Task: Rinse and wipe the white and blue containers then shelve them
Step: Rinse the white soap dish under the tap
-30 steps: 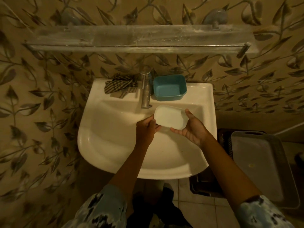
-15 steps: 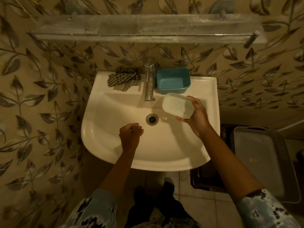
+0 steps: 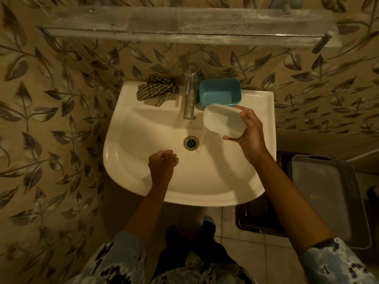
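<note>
My right hand (image 3: 251, 132) grips the white container (image 3: 222, 119) over the right side of the sink (image 3: 143, 181), tilted to the left, and water runs out of its lower corner beside the drain (image 3: 191, 142). The blue container (image 3: 220, 94) stands upright on the sink's back ledge, just right of the tap (image 3: 190, 93). Over the front of the basin my left hand (image 3: 163, 163) hovers with its fingers curled into a fist, holding nothing. A long shelf (image 3: 184, 23) runs along the wall above the sink.
A striped cloth (image 3: 156, 90) lies crumpled on the ledge left of the tap. To the right of the sink, on the floor, a grey tray (image 3: 328, 197) rests on a dark crate (image 3: 258, 216). Leaf-patterned wall surrounds the sink.
My left hand let go of the white container and drew back over the front of the basin as a fist. My right hand tipped the container and water now pours from it.
</note>
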`<state>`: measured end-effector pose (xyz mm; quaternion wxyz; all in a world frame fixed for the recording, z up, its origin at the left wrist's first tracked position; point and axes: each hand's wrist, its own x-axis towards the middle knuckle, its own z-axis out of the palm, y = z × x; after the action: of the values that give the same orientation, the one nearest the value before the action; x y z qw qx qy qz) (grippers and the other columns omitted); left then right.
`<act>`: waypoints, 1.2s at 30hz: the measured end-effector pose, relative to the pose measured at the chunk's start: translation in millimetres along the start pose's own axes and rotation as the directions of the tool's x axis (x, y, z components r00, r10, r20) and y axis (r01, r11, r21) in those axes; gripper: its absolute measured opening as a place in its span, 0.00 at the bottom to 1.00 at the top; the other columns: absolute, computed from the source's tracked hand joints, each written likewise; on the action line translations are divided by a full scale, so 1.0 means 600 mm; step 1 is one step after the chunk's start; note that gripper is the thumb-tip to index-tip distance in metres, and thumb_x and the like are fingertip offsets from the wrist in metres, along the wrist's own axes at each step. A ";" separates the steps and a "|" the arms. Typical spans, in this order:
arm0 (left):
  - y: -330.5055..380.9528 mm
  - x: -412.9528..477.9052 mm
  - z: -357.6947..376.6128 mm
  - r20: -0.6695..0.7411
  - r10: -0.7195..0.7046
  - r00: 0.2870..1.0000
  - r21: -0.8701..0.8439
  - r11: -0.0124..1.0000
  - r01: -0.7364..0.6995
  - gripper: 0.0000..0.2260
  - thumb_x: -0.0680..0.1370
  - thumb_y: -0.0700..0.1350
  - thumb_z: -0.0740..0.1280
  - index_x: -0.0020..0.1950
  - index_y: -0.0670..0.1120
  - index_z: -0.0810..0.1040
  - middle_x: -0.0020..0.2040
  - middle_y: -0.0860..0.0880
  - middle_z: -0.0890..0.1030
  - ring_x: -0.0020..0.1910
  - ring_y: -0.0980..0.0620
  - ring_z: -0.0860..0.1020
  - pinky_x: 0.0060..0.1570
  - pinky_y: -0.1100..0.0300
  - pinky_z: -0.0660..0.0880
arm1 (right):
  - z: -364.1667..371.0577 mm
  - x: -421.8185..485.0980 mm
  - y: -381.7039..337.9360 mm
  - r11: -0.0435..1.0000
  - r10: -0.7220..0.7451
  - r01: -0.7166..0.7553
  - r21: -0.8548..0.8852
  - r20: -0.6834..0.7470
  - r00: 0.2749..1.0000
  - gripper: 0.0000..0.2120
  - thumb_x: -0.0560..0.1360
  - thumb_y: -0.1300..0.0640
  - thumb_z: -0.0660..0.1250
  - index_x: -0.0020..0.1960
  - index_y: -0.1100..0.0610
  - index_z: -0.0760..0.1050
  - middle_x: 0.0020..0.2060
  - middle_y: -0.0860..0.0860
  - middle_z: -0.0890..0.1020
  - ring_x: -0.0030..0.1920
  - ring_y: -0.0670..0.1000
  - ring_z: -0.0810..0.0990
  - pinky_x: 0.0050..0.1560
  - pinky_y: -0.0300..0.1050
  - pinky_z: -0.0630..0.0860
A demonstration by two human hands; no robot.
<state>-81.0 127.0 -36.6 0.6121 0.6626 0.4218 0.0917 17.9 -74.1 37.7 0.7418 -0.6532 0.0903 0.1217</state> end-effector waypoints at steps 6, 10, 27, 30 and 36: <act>-0.007 -0.002 -0.005 -0.008 -0.020 1.000 -0.016 1.000 0.020 0.10 0.77 0.33 0.60 0.50 0.32 0.80 0.42 0.37 0.82 0.40 0.42 0.82 0.44 0.52 0.81 | -0.001 -0.007 -0.017 0.995 -0.095 0.095 -0.015 0.020 0.995 0.10 0.81 0.55 0.57 0.60 0.50 0.72 0.64 0.58 0.72 0.63 0.60 0.73 0.38 0.50 0.82; -0.008 -0.004 -0.006 -0.016 -0.032 0.999 -0.035 0.999 0.031 0.10 0.76 0.33 0.60 0.50 0.32 0.80 0.42 0.36 0.82 0.39 0.42 0.82 0.44 0.51 0.82 | 0.000 -0.007 -0.027 0.992 -0.120 0.121 -0.034 0.048 0.992 0.12 0.78 0.51 0.59 0.60 0.49 0.73 0.65 0.58 0.72 0.62 0.58 0.74 0.38 0.50 0.82; -0.007 -0.013 -0.003 -0.005 -0.045 0.999 -0.044 0.998 0.045 0.09 0.77 0.35 0.61 0.50 0.32 0.80 0.43 0.37 0.82 0.42 0.40 0.83 0.47 0.48 0.81 | 0.010 -0.015 -0.048 0.882 -0.372 0.398 -0.251 0.146 0.917 0.14 0.77 0.57 0.58 0.61 0.52 0.73 0.56 0.47 0.76 0.51 0.37 0.79 0.37 0.34 0.79; -0.005 -0.014 -0.002 -0.009 -0.039 0.999 -0.044 0.998 0.039 0.09 0.77 0.35 0.62 0.49 0.33 0.80 0.42 0.38 0.82 0.42 0.40 0.83 0.47 0.49 0.81 | 0.012 -0.017 -0.055 0.870 -0.390 0.420 -0.259 0.161 0.907 0.14 0.77 0.57 0.59 0.61 0.51 0.73 0.54 0.43 0.77 0.51 0.39 0.79 0.39 0.35 0.79; 0.000 -0.016 -0.001 0.001 -0.018 1.000 -0.039 0.999 0.018 0.10 0.77 0.34 0.60 0.50 0.34 0.80 0.43 0.38 0.82 0.42 0.41 0.83 0.46 0.51 0.81 | 0.017 -0.020 -0.068 0.831 -0.453 0.493 -0.258 0.200 0.869 0.13 0.77 0.57 0.59 0.61 0.50 0.72 0.55 0.45 0.77 0.54 0.46 0.79 0.41 0.36 0.79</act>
<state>-87.5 120.7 -32.6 0.6260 0.6465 0.4257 0.0942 18.3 -69.5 81.2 0.6447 -0.7510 -0.1426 -0.0111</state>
